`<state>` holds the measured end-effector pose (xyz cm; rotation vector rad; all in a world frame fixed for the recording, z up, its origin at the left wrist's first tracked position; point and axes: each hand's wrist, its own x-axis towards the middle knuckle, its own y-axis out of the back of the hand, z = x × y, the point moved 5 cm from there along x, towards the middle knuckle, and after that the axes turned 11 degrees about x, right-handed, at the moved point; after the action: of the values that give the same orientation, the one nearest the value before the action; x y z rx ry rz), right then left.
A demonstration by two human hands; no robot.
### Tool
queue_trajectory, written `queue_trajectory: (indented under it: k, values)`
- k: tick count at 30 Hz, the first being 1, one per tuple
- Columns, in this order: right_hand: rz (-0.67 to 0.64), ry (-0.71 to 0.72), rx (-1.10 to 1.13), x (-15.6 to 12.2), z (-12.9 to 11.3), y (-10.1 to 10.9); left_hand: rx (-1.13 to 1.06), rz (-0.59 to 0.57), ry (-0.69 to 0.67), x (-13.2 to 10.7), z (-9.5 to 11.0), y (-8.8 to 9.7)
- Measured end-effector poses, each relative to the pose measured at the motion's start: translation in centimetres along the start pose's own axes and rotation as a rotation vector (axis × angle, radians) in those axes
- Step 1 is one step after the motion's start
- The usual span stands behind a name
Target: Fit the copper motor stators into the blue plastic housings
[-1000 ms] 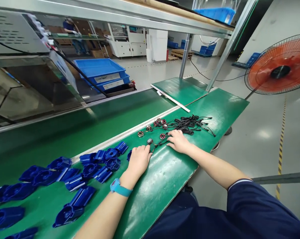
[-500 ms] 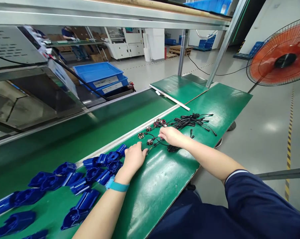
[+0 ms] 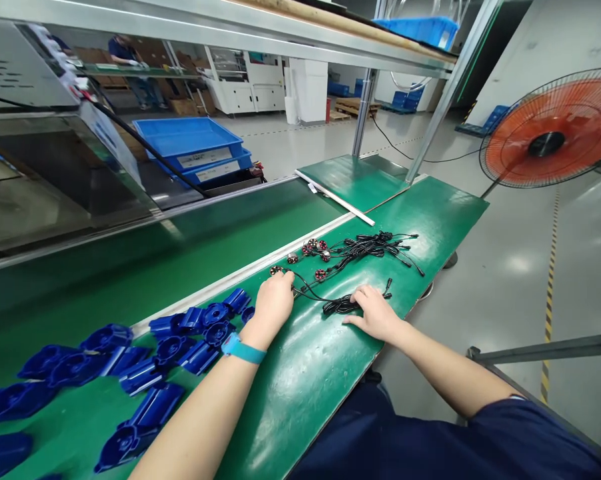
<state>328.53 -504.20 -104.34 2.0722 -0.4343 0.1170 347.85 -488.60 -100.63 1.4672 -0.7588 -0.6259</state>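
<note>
My left hand (image 3: 275, 297), with a teal wristband, is closed at the near ends of two black cables. A small round copper-wound motor core (image 3: 275, 270) shows at its fingertips; whatever lies inside the grip is hidden. Thumb and fingers apart, my right hand (image 3: 375, 313) reaches the right end of a coiled black cable bundle (image 3: 339, 305) on the green tabletop (image 3: 300, 373). Behind it lies a pile of black cables (image 3: 370, 245) with several motor cores (image 3: 313, 247) at their left ends. One more core (image 3: 320, 275) lies between the hands.
Several blue plastic housings (image 3: 173, 348) lie left of my left hand. A white rail (image 3: 215, 288) runs along the table, and a white bar (image 3: 335, 197) lies beyond. Blue bins (image 3: 188, 140) stand behind; an orange fan (image 3: 550, 130) is at right. A person (image 3: 125, 53) works far off.
My right hand has moved down and right from the motor cores to the coiled cable, its fingers opening. My left hand has shifted slightly up to the leftmost core. The view has turned a little.
</note>
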Motion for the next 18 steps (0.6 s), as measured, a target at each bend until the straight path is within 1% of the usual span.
queue_trajectory:
  k: [2, 4, 7, 9, 11, 14, 16, 18]
  values:
    - [0.044, 0.013, -0.023, -0.6, 0.1, -0.7, 0.036, 0.041, -0.008, -0.9, 0.8, 1.1]
    - [0.039, 0.050, -0.008, -0.3, 0.1, -1.0, 0.044, 0.058, -0.007, -2.0, 1.6, 2.1]
    - [-0.034, 0.076, 0.059, 0.6, 0.4, -0.4, 0.056, 0.033, 0.003, -3.7, 2.4, 3.0]
    - [-0.048, 0.066, 0.129, 0.9, 0.6, 0.5, 0.082, 0.000, 0.005, -5.1, 2.6, 3.0]
    - [-0.041, 0.063, 0.225, 1.2, 0.7, 1.4, 0.105, -0.026, -0.002, -6.6, 2.6, 2.7]
    - [-0.046, 0.050, 0.327, 1.6, 0.9, 2.5, 0.123, -0.066, -0.009, -8.7, 2.4, 1.6]
    - [-0.033, 0.027, 0.310, 2.1, 1.0, 3.1, 0.135, -0.120, -0.009, -9.7, 2.2, 0.4]
    - [-0.010, 0.011, 0.247, 2.6, 0.9, 3.5, 0.146, -0.157, -0.007, -10.2, 2.2, -0.6]
